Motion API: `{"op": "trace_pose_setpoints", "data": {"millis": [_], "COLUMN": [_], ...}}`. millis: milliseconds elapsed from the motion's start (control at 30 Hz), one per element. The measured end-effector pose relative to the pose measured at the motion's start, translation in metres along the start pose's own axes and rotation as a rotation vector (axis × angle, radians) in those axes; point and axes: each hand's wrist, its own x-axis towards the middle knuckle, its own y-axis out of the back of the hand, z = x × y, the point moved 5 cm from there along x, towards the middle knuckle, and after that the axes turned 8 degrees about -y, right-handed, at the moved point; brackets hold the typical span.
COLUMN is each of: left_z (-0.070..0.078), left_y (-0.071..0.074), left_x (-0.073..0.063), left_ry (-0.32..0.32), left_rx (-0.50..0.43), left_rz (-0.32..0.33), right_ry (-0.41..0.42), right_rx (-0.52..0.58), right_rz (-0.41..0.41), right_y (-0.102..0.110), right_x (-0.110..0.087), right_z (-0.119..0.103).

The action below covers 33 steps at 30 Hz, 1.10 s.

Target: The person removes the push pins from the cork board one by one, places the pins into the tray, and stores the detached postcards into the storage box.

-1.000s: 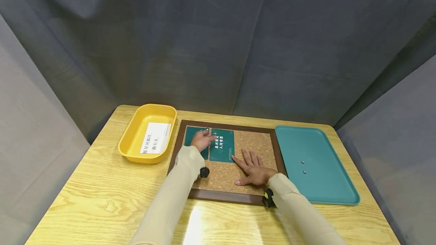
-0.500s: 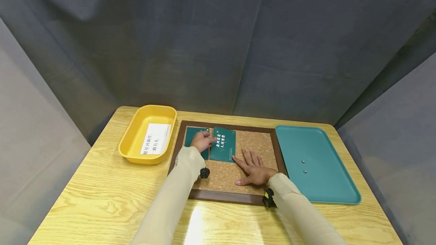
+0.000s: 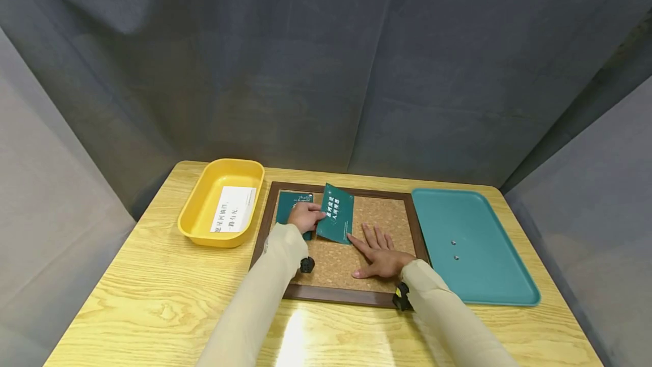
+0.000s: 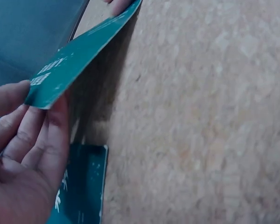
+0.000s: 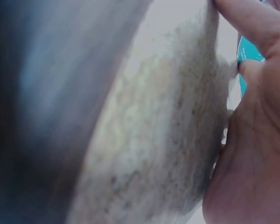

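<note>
My left hand (image 3: pixel 304 217) pinches the left edge of a dark green card (image 3: pixel 336 214) printed with white characters. In the left wrist view the card (image 4: pixel 70 60) slopes up off the cork, thumb on top and fingers beneath. A second green card (image 3: pixel 290 203) lies flat on the cork board (image 3: pixel 331 265), partly hidden by my left hand; a small pushpin (image 3: pixel 311 195) shows at its upper right corner. My right hand (image 3: pixel 382 255) rests spread on the cork, its index fingertip at the lifted card's lower right corner.
A yellow bin (image 3: pixel 196 214) with a white printed card (image 3: pixel 234 208) inside stands left of the board. To the right, a teal tray (image 3: pixel 479 225) holds two small metallic pieces (image 3: pixel 455 250). Dark curtains (image 3: pixel 326 72) hang behind the table (image 3: pixel 153 304).
The right-hand green card lay flat and now its left side is raised and tilted, pinched in my left hand. My right hand has stayed in place.
</note>
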Motion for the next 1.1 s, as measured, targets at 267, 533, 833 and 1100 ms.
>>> {"op": "trace_pose_setpoints", "data": {"millis": [267,533,833,1100], "left_z": [0.011,0.012,0.012,0.012], "left_y": [-0.001,-0.002,-0.003,-0.002], "left_x": [-0.004,-0.008,-0.010,-0.009], "left_ry": [-0.031,0.003,-0.016,-0.034], "left_rx": [0.161,0.134,0.137,0.135], "left_rz": [-0.010,-0.002,0.025,0.054], "right_ry": [0.003,0.010,0.001,-0.004], "right_rx": [0.014,0.042,0.042,0.026], "right_rz": [-0.011,0.009,0.003,0.019], "right_y": [0.000,-0.003,-0.001,0.002], "right_x": [0.001,0.004,0.001,-0.003], "right_z": [0.000,0.004,0.001,-0.002]}}
